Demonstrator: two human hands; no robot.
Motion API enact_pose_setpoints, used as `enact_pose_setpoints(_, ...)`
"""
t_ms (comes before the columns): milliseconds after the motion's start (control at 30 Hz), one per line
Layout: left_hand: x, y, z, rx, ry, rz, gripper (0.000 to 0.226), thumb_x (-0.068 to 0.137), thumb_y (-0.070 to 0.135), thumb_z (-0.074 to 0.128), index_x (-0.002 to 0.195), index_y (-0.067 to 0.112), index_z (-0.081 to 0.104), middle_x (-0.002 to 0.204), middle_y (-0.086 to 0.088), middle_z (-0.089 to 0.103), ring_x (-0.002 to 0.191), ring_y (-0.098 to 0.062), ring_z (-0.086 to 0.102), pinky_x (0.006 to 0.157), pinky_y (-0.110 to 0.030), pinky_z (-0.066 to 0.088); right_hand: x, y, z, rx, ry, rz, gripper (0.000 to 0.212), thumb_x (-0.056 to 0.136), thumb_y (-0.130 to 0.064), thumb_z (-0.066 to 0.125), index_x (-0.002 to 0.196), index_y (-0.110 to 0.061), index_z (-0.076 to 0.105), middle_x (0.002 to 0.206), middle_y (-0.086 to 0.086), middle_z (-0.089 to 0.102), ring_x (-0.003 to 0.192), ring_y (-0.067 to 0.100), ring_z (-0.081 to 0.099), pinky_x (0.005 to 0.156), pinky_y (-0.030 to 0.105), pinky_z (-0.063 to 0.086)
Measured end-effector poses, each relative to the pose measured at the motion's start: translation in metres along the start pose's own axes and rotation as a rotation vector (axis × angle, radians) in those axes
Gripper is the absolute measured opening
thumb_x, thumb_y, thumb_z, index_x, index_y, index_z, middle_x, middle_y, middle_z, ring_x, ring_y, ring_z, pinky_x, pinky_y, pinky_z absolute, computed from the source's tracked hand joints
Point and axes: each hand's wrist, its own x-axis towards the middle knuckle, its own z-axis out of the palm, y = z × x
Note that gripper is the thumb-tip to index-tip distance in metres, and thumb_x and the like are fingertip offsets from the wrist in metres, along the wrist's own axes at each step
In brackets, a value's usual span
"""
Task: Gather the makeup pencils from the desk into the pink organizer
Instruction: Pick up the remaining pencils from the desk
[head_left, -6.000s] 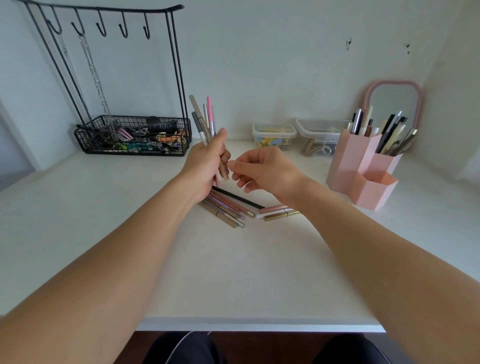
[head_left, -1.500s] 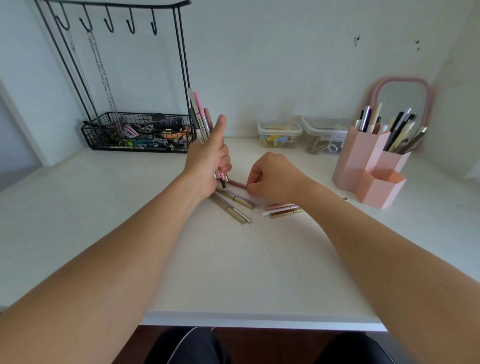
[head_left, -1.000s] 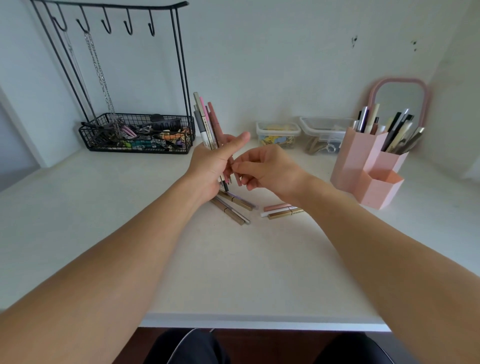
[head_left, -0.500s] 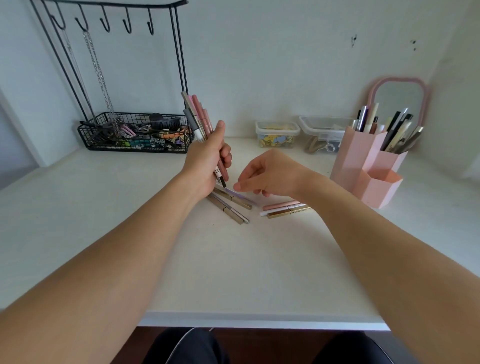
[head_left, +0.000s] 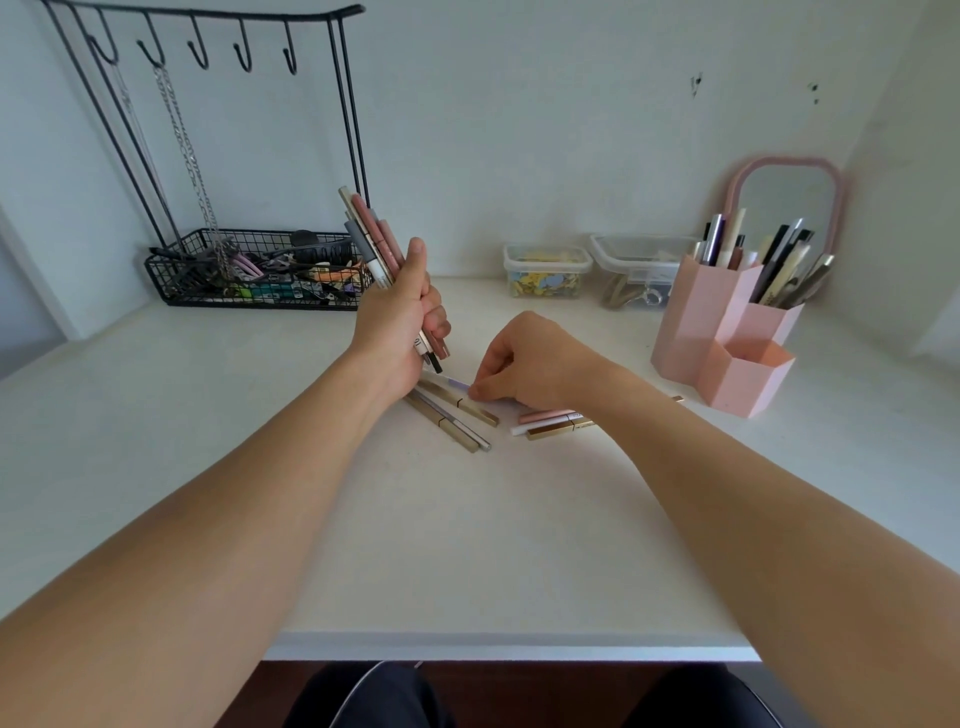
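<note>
Left hand (head_left: 397, 317) raised, clenched around upright pencil bundle (head_left: 371, 236). Right hand (head_left: 524, 364) lowered, pinching lilac-tipped pencil (head_left: 456, 383) among loose pencils (head_left: 452, 421) on surface (head_left: 467, 545). Pink organizer (head_left: 727, 332) far right.

wire basket (head_left: 260, 280), two clear tubs (head_left: 548, 270), mirror (head_left: 787, 200)

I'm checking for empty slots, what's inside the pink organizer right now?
The pink organizer has two tall compartments holding upright pencils and brushes. The short front compartment shows nothing in the part that is visible; its bottom is hidden by its wall.
</note>
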Motion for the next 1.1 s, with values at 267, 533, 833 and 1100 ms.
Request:
enact_pose_setpoints(267,0.004,0.003,-0.005,-0.106,0.071,-0.027,0.049,0.091,0.05,0.069,0.062,0.023,0.041,0.049,0.007,0.028,0.043,-0.011,0.026,0.044,-0.023,0.028,0.005,0.014,-0.021,0.114,0.099,0.135,0.025,0.088,-0.021,0.07,0.08,0.003,0.073,0.064,0.01,0.065,0.052,0.015,0.054,0.058,0.025,0.047)
enact_pose_setpoints(533,-0.006,-0.003,0.0,0.182,-0.023,-0.017,0.037,0.072,0.047,0.086,0.084,0.019,0.064,0.053,0.006,0.049,0.049,-0.013,0.046,0.052,-0.023,0.038,0.005,-0.003,-0.001,0.606,0.081,-0.103,0.014,0.094,-0.006,0.064,0.089,0.007,0.067,0.067,0.015,0.064,0.054,0.015,0.061,0.056,0.024,0.056)
enact_pose_setpoints(833,-0.004,-0.016,0.002,0.338,-0.135,0.135,0.031,0.087,0.028,0.078,0.068,0.018,0.056,0.076,-0.015,0.06,0.068,-0.025,0.058,0.065,-0.035,0.048,0.008,0.003,0.003,0.514,0.12,-0.16,0.006,0.089,-0.001,0.069,0.089,0.005,0.068,0.067,0.009,0.065,0.057,0.017,0.065,0.063,0.031,0.062)
enact_pose_setpoints(1100,-0.001,-0.017,0.004,0.369,-0.188,0.098,0.029,0.094,0.029,0.072,0.072,0.015,0.058,0.059,-0.001,0.061,0.067,-0.02,0.067,0.073,-0.038,0.055,-0.009,0.019,-0.057,0.014,-0.207,-0.067,0.012,0.08,-0.028,0.08,0.091,-0.025,0.078,0.096,0.0,0.076,0.084,0.016,0.067,0.075,0.031,0.052)
